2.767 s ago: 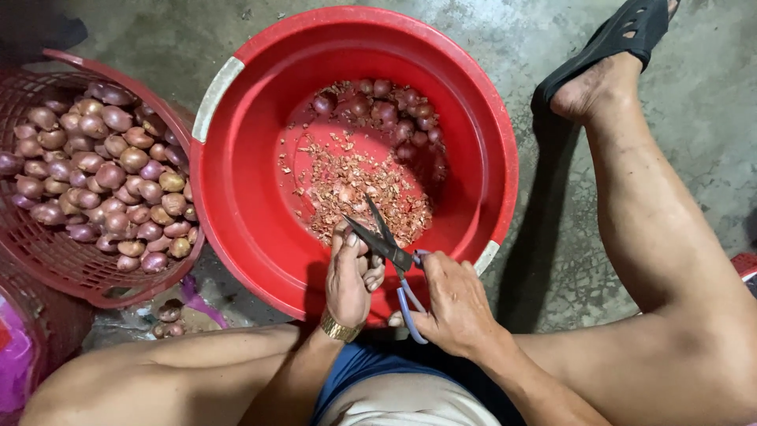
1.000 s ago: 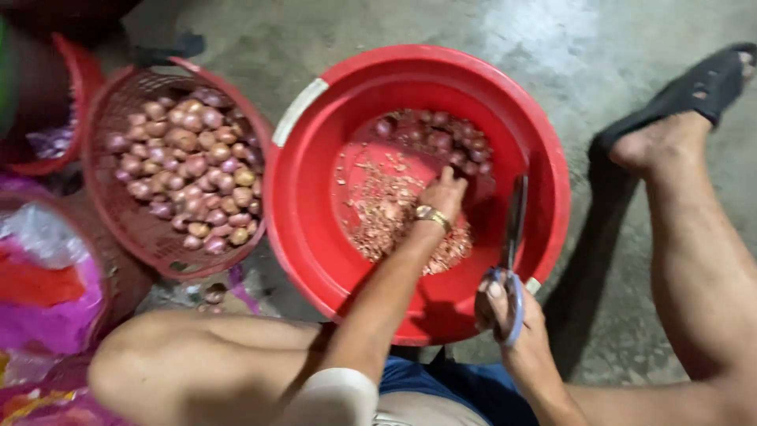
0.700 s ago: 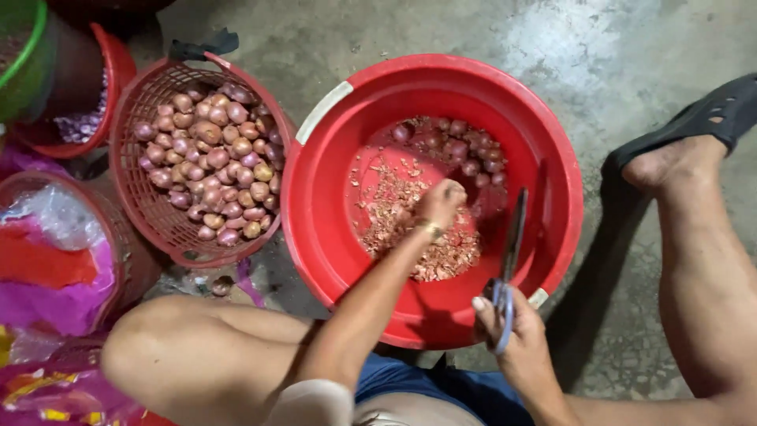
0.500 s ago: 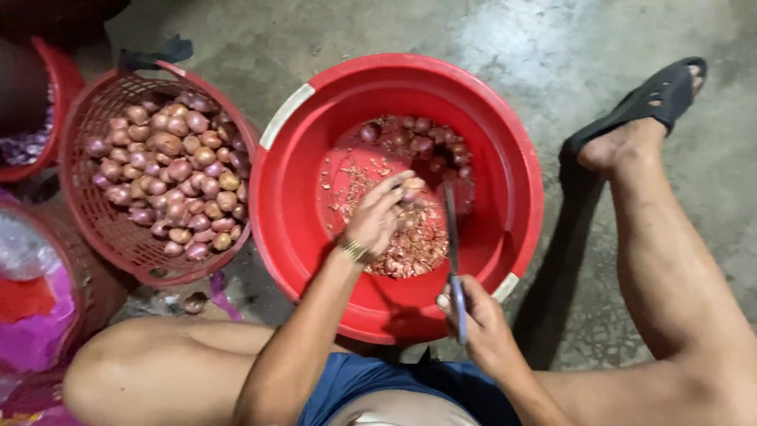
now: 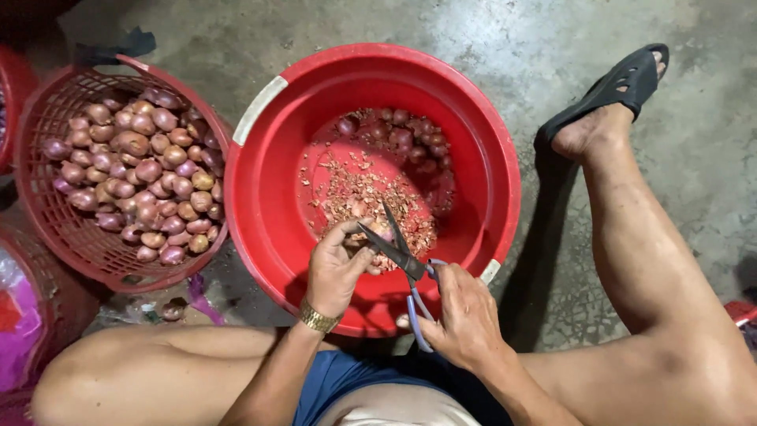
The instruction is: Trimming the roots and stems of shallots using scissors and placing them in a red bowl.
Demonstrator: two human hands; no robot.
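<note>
My left hand pinches a small shallot over the near side of a big red plastic tub. My right hand grips blue-handled scissors, their dark blades spread apart around the shallot. Inside the tub lie a heap of dry shallot skins and trimmings and several purple shallots at the far side. A gold bracelet sits on my left wrist.
A red mesh basket full of shallots stands left of the tub. A pink plastic bag lies at the lower left. My right leg stretches out to a black sandal on the concrete floor.
My left hand reached into the tub, took a shallot and drew it back to the near side. My right hand brought the scissors in and their blades now straddle the shallot.
</note>
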